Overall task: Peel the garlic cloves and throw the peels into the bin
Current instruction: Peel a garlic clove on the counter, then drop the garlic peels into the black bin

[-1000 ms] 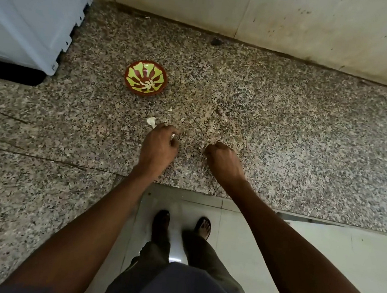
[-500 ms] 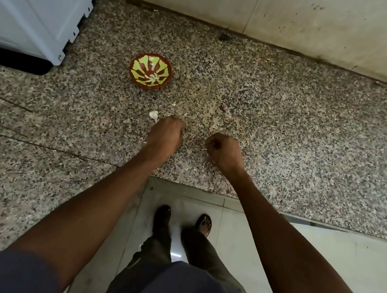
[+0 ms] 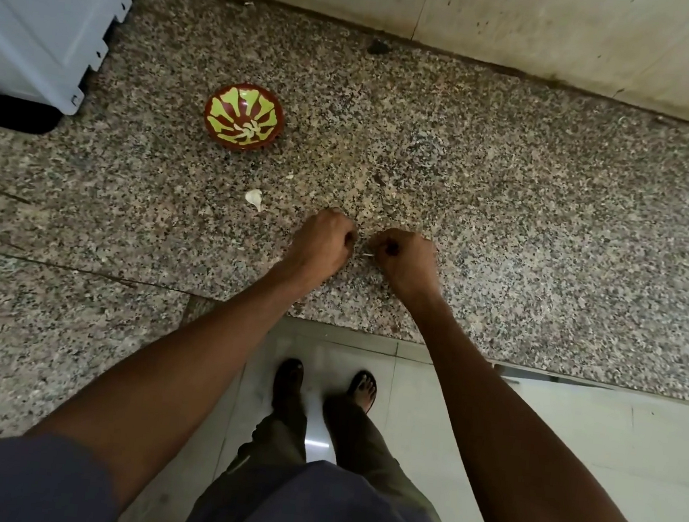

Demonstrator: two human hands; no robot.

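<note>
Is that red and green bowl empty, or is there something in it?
Not empty: the bowl stands upright on the counter, with a few pale pieces at its bottom, likely peeled garlic.

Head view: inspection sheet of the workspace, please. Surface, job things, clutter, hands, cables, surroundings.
Surface: speckled granite counter, peel flecks scattered on it.
Job's things: one garlic clove lying loose, apart from the hands; red and green patterned bowl behind it holds pale pieces; no bin in view.
Clutter: dark speck near the wall.
Hands: left hand and right hand close together, fingers curled; a pale sliver shows between them.
Cables: nothing seen.
Surroundings: white appliance far left, tiled wall behind, tiled floor below.
</note>
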